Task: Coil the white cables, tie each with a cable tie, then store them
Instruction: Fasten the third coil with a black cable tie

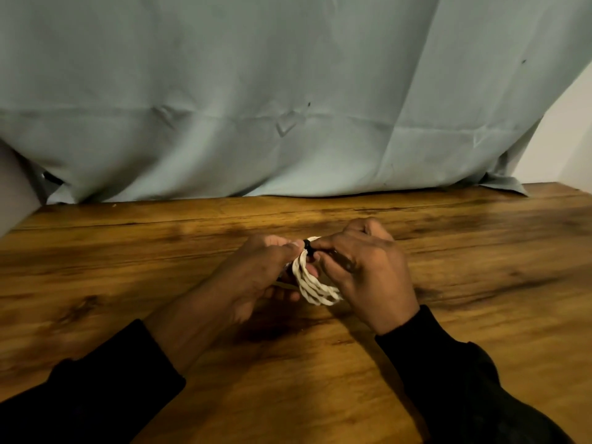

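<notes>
A coiled white cable (312,283) is held between both hands just above the wooden table (480,267), near its middle. A black cable tie (307,245) wraps the top of the coil. My left hand (256,277) grips the coil from the left, its fingers curled under the loops. My right hand (365,270) pinches the tie and the coil from the right; a dark tail of the tie runs under its fingers. Much of the coil is hidden behind the two hands.
A pale grey-green cloth (288,107) hangs behind the table and meets its far edge. A light wall (563,149) shows at the far right, and a pale object (16,187) stands at the far left edge.
</notes>
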